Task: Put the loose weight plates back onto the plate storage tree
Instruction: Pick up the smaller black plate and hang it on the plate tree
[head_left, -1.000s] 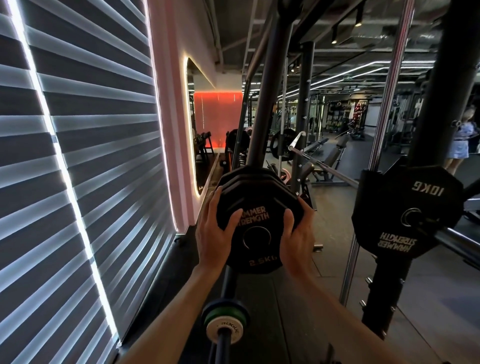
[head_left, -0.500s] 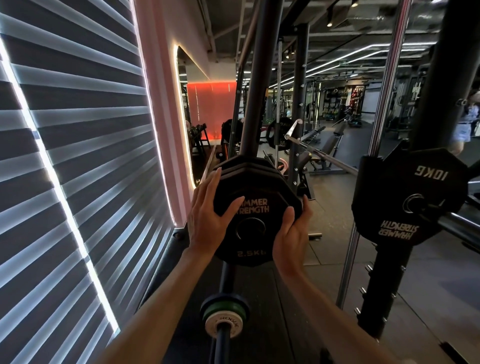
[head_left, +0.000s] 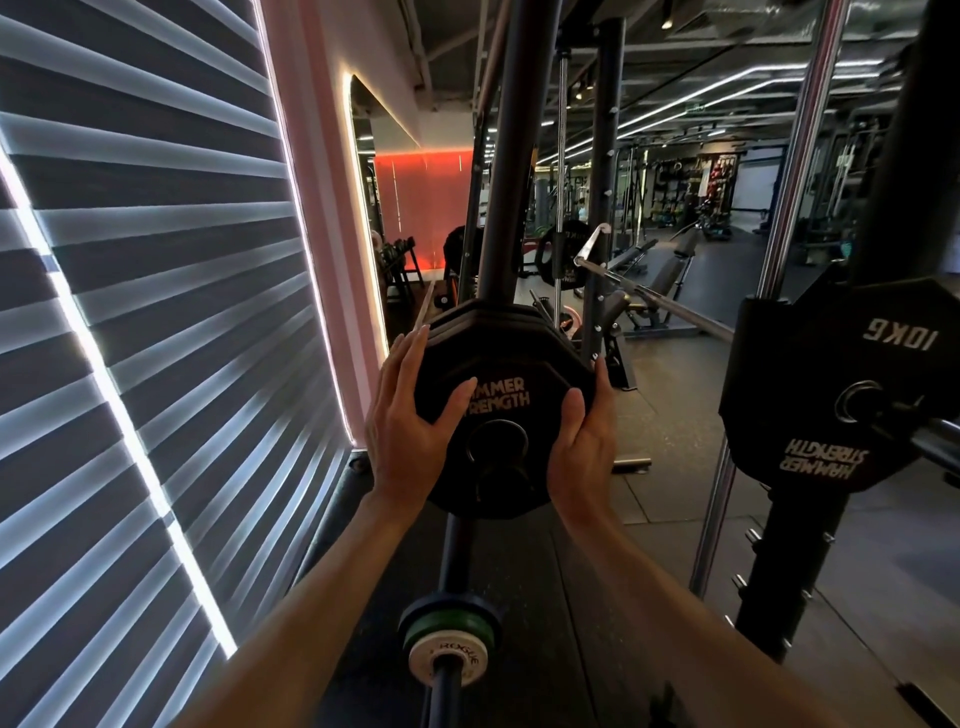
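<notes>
From the head camera, a small Hammer Strength plate (head_left: 501, 415) is held up at chest height between both hands, face toward the camera, right in front of the dark upright of the plate storage tree (head_left: 511, 171). It is gripped by the left hand (head_left: 410, 421) along its left rim, thumb laid over the lettering and fingers reaching up the edge. It is clasped on the right rim by the right hand (head_left: 582, 447), thumb on the face too. Just behind it a stack of matching plates (head_left: 498, 317) is seen on the tree; whether the held plate is on a peg cannot be told. Lower down, green Rogue plates (head_left: 449, 639) are carried on a peg. Off to the right, a 10KG plate (head_left: 852, 384) is hung on a second upright. Lit window blinds (head_left: 130, 312) are seen on the left.
</notes>
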